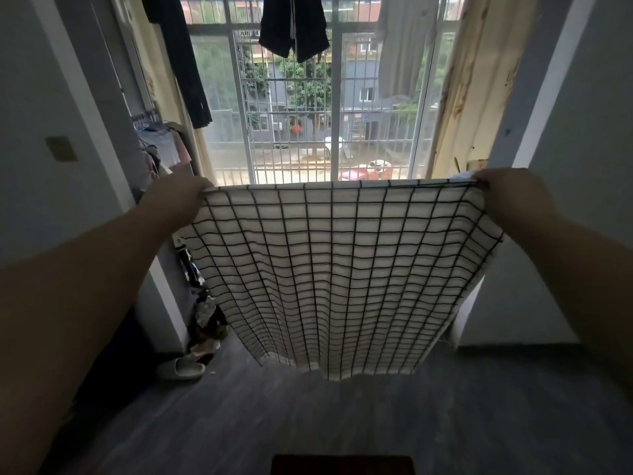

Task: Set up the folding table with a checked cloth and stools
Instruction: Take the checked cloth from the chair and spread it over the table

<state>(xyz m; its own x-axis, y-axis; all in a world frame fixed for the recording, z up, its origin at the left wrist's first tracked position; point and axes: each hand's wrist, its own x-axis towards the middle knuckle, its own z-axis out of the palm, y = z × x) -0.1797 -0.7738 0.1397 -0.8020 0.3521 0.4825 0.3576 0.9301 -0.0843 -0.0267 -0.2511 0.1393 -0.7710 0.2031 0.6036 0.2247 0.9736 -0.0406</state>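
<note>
A white cloth with a black check pattern hangs spread out in the air in front of me, its top edge pulled taut at about window-sill height. My left hand pinches its top left corner and my right hand pinches its top right corner. The lower edge dangles free above the dark wooden floor. At the bottom edge of the view lies a dark reddish flat surface, only partly visible; I cannot tell what it is. No stools show.
A barred window with hanging clothes fills the far wall. A pale slipper and a heap of clutter lie by the left wall. A clothes rack stands at the left. Grey walls close in on both sides.
</note>
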